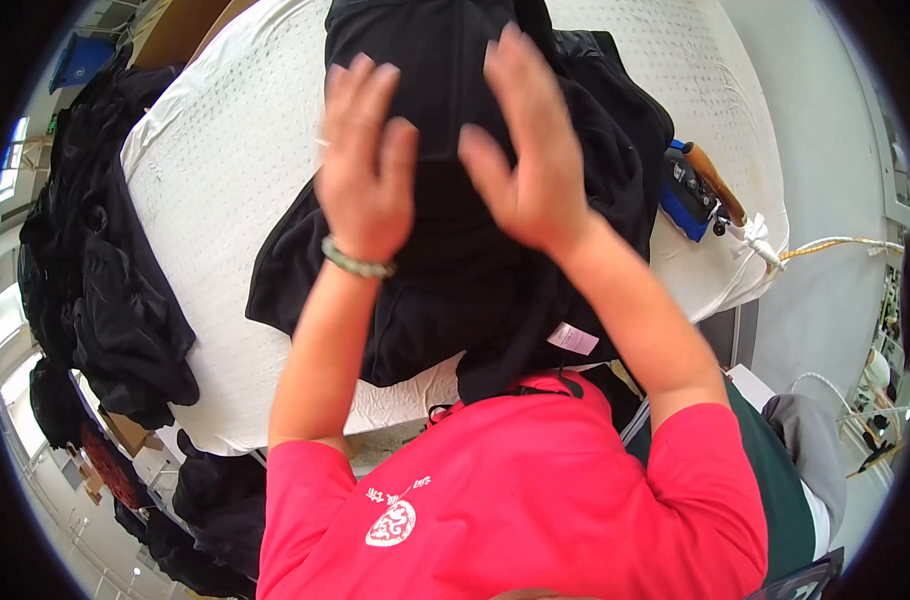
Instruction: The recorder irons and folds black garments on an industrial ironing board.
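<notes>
A black garment [445,325] lies spread over the white padded table [215,270]. Its far part is folded flat into a panel with a straight seam, and a small pale label [573,338] shows near its close edge. My left hand [365,175], with a beaded bracelet at the wrist, is over the left side of the panel, fingers stretched out. Opposite it, my right hand [535,160] spreads its fingers and thumb over the right side. Both palms face down and hold nothing. Slightly blurred, they may touch the cloth or hover just above it; I cannot tell.
An iron with a curved wooden handle [715,185] rests on the table's right side beside the garment. From there a cord [845,241] runs off to the right. Dark garments [115,270] are heaped along the left edge. A blue bin [82,62] stands far left.
</notes>
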Action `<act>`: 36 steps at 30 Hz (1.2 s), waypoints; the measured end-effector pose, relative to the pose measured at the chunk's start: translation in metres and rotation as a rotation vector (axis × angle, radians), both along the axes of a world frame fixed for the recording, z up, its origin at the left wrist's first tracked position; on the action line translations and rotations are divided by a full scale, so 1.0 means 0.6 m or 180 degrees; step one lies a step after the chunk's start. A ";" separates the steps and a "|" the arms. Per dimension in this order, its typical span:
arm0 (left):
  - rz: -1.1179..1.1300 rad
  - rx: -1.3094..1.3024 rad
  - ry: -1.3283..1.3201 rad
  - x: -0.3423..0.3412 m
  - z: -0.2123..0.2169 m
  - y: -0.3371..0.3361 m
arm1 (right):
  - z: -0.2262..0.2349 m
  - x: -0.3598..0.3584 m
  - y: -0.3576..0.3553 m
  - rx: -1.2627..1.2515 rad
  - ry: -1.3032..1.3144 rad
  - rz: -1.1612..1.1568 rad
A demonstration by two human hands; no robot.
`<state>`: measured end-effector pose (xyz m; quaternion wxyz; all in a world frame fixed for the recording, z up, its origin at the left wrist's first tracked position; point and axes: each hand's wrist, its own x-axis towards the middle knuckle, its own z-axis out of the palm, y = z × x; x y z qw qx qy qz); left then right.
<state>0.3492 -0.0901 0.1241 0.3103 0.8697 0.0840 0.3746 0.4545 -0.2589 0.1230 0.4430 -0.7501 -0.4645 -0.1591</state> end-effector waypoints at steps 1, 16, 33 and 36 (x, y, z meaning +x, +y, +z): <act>0.0079 0.0262 0.0006 -0.016 -0.014 -0.025 | -0.004 -0.046 -0.029 -0.0198 0.0136 0.0210; -0.0057 -0.0142 0.0423 0.013 0.019 0.051 | -0.081 0.099 -0.008 0.0734 0.3680 -0.0685; -0.0308 0.0030 0.0126 -0.022 0.015 0.031 | 0.043 0.061 -0.007 -0.0853 0.1454 -0.0811; -0.0581 -0.0070 0.1413 0.022 0.061 0.017 | 0.026 0.072 0.022 -0.0693 0.2746 -0.0477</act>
